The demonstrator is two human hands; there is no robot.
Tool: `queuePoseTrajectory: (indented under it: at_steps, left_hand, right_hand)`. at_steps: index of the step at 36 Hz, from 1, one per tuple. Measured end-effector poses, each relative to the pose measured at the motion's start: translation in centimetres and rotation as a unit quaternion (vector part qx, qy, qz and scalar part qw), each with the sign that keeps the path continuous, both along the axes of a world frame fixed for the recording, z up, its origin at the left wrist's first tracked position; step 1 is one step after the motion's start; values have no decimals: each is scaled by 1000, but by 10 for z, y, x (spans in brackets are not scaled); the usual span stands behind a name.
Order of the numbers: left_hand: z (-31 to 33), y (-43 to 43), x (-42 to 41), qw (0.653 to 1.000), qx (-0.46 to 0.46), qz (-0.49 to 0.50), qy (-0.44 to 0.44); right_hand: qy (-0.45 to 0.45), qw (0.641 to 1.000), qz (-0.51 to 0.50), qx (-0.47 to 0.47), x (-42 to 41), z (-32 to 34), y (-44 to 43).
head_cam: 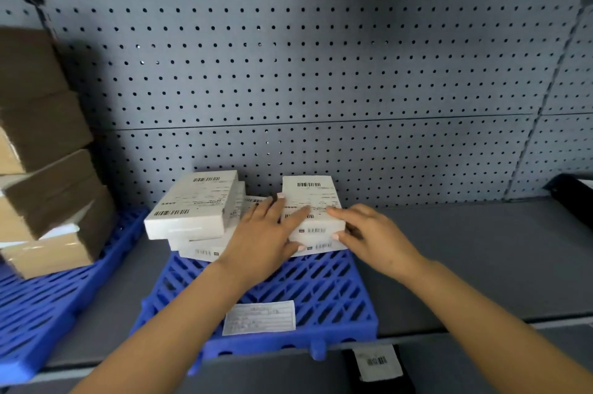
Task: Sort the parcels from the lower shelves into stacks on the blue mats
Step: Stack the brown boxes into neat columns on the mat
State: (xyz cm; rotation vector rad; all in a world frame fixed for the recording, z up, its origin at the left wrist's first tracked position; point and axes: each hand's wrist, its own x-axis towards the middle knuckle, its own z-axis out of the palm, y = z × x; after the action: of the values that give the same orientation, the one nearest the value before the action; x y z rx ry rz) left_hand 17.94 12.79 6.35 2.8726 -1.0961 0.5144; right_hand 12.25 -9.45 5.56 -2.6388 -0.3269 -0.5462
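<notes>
A blue grid mat (321,291) lies on the grey shelf in front of me, with two stacks of flat white parcels at its far edge. The left white stack (189,210) sits untouched and slightly skewed. My left hand (269,233) lies on the left side of the right white stack (313,201), fingers straight over its label and thumb at its front edge. From the other side my right hand (369,230) grips the same stack, fingers on top and thumb against the front.
A second blue mat (48,303) at the left carries a tall stack of brown cardboard boxes (45,169). A grey pegboard wall (321,72) closes the back. A white label (260,318) is stuck on the middle mat. A dark object (574,197) sits at the far right.
</notes>
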Motion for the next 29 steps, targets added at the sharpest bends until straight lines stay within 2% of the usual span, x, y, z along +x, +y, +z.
queuePoseTrajectory:
  at_steps: [2, 5, 13, 20, 29]
  left_hand:
    - [0, -3, -2, 1000, 20, 4, -19]
    - [-9, -6, 2, 998, -1, 13, -60]
    - [1, -10, -8, 996, 53, 67, -36]
    - [8, -13, -9, 999, 18, 40, 3]
    - [6, -13, -5, 997, -23, 52, 51]
  right_hand:
    - [5, 1000, 11, 1, 3, 1, -4]
    - [10, 1000, 25, 4, 8, -1, -9]
    - [13, 998, 49, 44, 19, -9, -15]
    - [34, 992, 60, 105, 27, -16, -21]
    - [-6, 999, 46, 14, 23, -6, -21]
